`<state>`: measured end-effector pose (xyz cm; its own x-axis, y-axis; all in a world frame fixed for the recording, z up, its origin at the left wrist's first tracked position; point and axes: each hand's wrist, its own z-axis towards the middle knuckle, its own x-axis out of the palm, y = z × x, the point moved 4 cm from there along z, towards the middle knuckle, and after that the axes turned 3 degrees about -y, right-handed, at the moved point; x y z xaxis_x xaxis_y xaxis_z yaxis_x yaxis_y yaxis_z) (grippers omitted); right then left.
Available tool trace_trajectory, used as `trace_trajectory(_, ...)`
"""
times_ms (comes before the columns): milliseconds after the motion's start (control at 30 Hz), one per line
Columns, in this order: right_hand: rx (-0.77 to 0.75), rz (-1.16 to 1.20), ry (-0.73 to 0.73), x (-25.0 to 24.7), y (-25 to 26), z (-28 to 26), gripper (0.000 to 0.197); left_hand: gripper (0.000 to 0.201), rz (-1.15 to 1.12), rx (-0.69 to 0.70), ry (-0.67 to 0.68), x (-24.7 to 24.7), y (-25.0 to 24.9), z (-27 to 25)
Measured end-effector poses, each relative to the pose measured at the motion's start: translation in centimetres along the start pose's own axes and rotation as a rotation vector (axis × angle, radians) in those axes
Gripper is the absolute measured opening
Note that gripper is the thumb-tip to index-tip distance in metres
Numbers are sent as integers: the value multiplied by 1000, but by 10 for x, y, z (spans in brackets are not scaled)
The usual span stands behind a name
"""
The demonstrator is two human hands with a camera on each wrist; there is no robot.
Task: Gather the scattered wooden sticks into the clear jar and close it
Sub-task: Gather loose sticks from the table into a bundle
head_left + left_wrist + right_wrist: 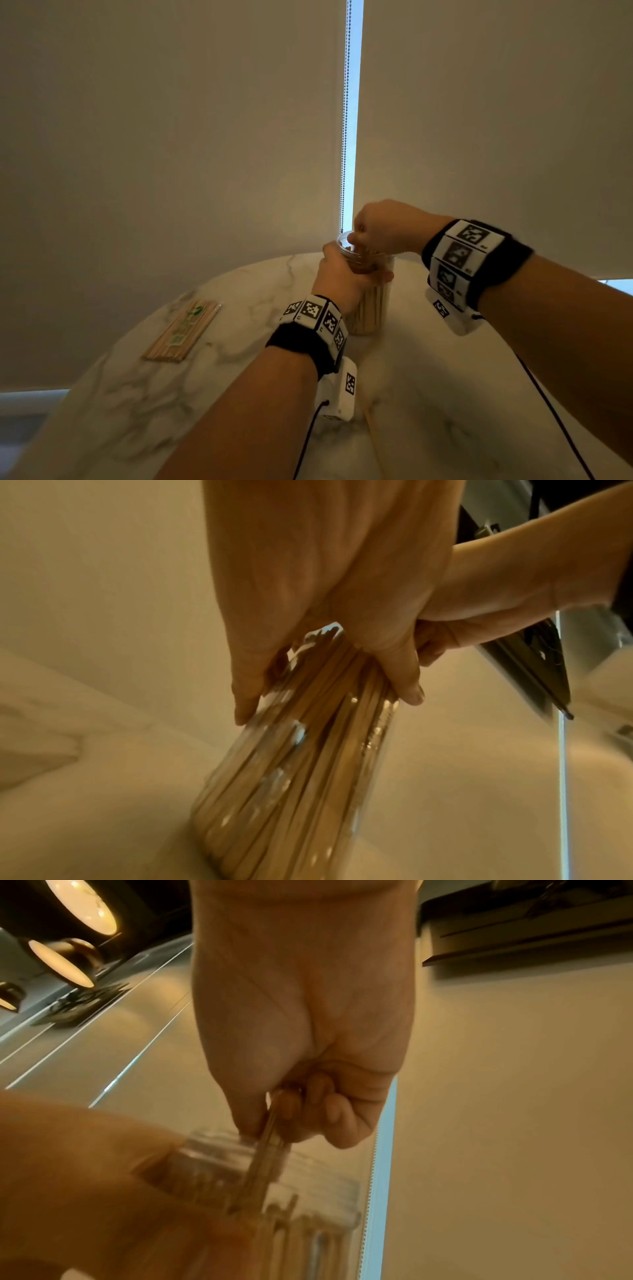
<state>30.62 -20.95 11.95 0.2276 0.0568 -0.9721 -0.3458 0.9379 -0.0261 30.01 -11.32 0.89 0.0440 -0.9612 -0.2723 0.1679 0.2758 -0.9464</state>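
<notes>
The left hand (337,277) is wrapped round the jar (370,308) while the right hand (383,228) just above pinches sticks (265,1161) going in, and next it should let go

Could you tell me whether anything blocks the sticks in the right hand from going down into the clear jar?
Nothing visible does. The right hand pinches a few wooden sticks directly over the open mouth of the clear jar, no lid on it. The left hand holds the jar's side, clear of the opening.
</notes>
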Motion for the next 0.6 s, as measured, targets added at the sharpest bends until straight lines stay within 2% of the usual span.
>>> trace_trajectory(67,-27,-54,40,11,10,6,29,96,25,-10,13,0,-2,0)
trace_trajectory(167,51,-46,64,19,9,15,22,99,66,-16,14,-2,-3,-1)
trace_trajectory(233,84,-57,84,21,5,18,32,101,68,-16,17,-2,-2,-1)
trace_trajectory(300,117,-68,175,22,3,19,44,102,77,-20,23,-2,-2,0)
trace_trajectory(400,113,-88,279,21,3,18,33,105,85,-19,28,-3,-3,-1)
trace_trajectory(600,88,-25,50,21,-8,14,45,105,47,-42,44,-3,-2,-3)
